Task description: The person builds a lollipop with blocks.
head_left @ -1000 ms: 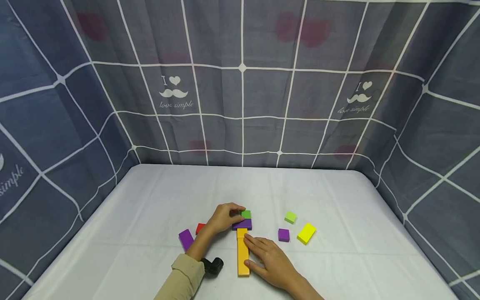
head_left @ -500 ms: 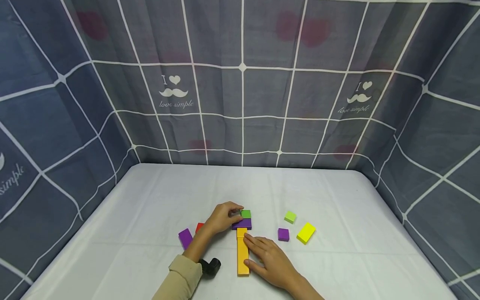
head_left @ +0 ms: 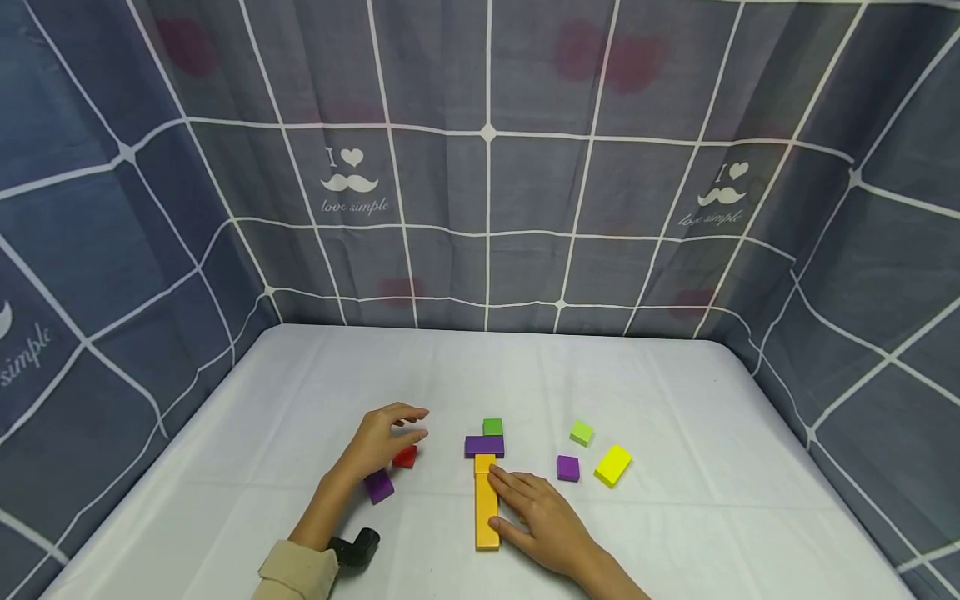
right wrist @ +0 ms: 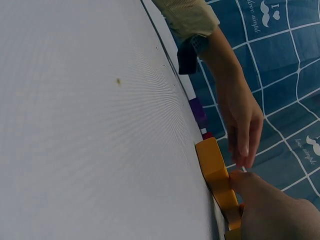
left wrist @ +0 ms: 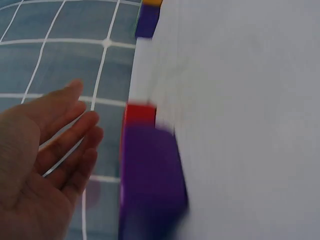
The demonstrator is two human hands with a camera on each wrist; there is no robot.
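In the head view my left hand (head_left: 381,440) hovers beside a red block (head_left: 405,457), fingers relaxed and holding nothing. A purple block (head_left: 378,486) lies under its wrist; the left wrist view shows this purple block (left wrist: 152,175) large in front of the red one (left wrist: 141,114). My right hand (head_left: 536,521) rests along the right side of a row of orange blocks (head_left: 486,512), its fingertips touching them. At the far end of that row a purple block (head_left: 484,447) lies crosswise, and a green block (head_left: 492,427) sits beyond it.
To the right lie a light green block (head_left: 581,432), a small purple block (head_left: 567,468) and a yellow block (head_left: 613,466). The white-covered table (head_left: 675,400) meets grey checked curtains (head_left: 442,183) at the back and sides. A black camera (head_left: 357,547) is strapped to the left wrist.
My left hand has let go of the green block and moved left toward the red block. The green block stays behind the crosswise purple one. My right hand has stayed in place.
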